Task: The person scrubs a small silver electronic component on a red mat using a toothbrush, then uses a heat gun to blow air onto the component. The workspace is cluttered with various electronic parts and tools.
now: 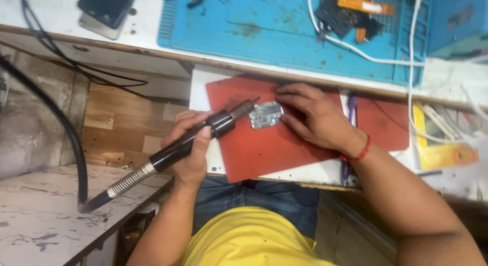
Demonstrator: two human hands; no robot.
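Head view: the left hand point(190, 144) is closed around a black hot-air wand point(195, 139) (its hose trails off to the left), nozzle aimed at a small circuit board point(266, 115). The board lies on a red mat point(254, 149) on a pull-out shelf. The right hand point(312, 116) rests on the mat, fingers spread flat, fingertips touching the board's right edge. Farther off, a blue mat point(264, 35) holds small parts.

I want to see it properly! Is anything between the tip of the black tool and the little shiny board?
Nothing. In the head view, only bare red mat shows between the black tool tip and the small circuit board, which the right hand steadies.
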